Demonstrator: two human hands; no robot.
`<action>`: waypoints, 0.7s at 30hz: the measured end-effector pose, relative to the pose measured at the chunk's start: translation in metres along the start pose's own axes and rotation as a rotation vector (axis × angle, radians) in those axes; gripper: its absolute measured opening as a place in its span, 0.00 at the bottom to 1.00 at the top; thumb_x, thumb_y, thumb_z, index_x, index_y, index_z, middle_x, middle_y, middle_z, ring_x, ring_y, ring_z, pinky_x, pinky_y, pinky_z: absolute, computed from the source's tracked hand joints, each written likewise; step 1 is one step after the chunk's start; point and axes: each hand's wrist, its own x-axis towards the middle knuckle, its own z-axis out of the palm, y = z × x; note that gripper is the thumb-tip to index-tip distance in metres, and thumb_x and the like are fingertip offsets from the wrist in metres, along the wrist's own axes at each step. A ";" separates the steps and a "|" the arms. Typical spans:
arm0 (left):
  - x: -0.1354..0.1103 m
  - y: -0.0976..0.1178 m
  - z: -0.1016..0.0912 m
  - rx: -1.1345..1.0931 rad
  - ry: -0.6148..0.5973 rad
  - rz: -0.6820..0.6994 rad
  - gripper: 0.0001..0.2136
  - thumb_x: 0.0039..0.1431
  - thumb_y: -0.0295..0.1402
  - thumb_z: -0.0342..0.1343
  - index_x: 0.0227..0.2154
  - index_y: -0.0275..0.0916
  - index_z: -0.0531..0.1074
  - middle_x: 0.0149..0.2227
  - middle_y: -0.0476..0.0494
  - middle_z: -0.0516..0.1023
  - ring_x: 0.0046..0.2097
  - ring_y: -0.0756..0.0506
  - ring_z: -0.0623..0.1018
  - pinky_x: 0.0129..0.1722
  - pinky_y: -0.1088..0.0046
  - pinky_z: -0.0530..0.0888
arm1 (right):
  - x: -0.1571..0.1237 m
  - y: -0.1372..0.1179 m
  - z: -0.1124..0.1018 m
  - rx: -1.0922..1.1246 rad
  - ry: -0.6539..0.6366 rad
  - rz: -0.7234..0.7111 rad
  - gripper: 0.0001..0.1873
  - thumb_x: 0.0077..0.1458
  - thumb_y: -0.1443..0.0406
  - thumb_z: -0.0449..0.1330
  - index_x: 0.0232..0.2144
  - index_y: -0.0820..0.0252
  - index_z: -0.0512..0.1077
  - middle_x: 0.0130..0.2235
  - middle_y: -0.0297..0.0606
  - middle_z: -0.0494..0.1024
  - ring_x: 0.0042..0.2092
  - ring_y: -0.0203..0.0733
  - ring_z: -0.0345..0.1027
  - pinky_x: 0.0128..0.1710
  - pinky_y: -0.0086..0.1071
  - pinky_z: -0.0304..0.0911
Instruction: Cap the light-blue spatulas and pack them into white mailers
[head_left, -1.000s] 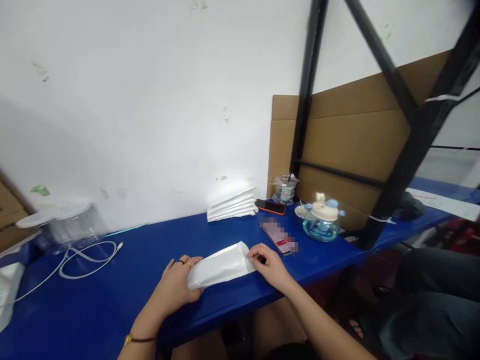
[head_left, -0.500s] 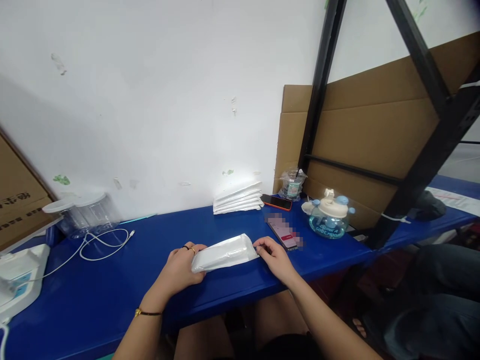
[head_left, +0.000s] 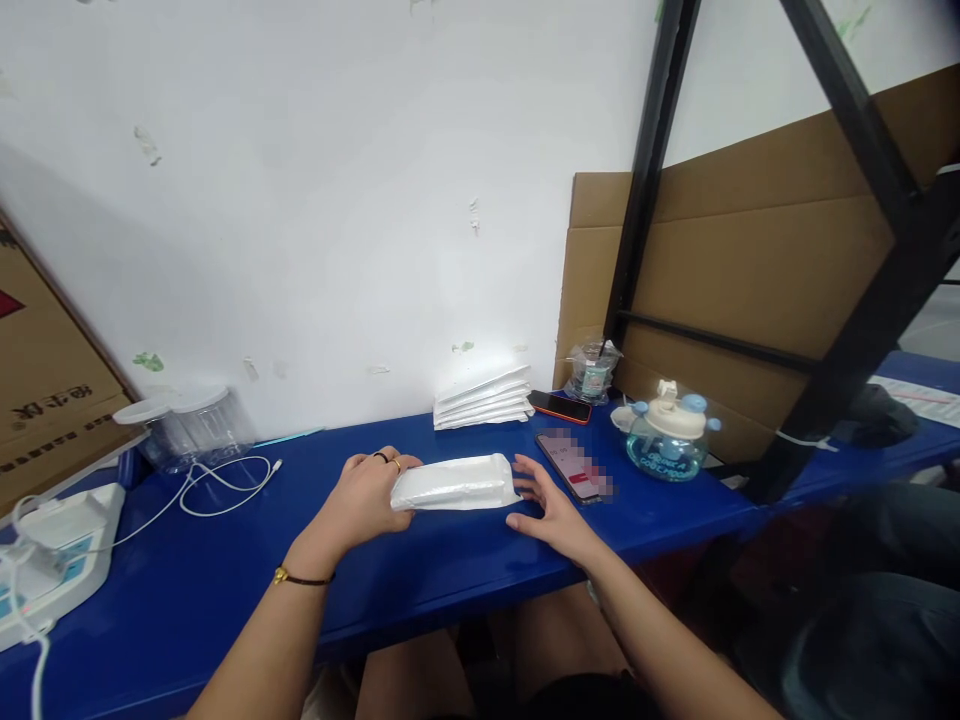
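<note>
A white padded packet lies flat on the blue table in front of me. My left hand, with rings on two fingers, grips the packet's left end. My right hand rests beside the packet's right end with its fingers spread, touching the edge. A phone with a lit screen lies just right of that hand.
A stack of white packets sits by the wall, with a second phone, a wrapped cup and a blue-lidded bottle. Cardboard leans behind a black frame. At left are clear jars, a white cable and a white device.
Both hands pushed the packet farther from me and turned it level. My right hand let go of its corner and opened. The camera shifted right and up.
</note>
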 end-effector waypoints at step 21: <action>0.035 0.052 -0.082 0.383 -0.043 0.155 0.24 0.33 0.32 0.62 0.40 0.41 0.71 0.40 0.43 0.71 0.42 0.42 0.71 0.49 0.61 0.57 | 0.052 -0.001 0.060 1.032 0.431 0.506 0.15 0.57 0.57 0.51 0.40 0.58 0.68 0.40 0.41 0.78 0.39 0.46 0.74 0.33 0.39 0.70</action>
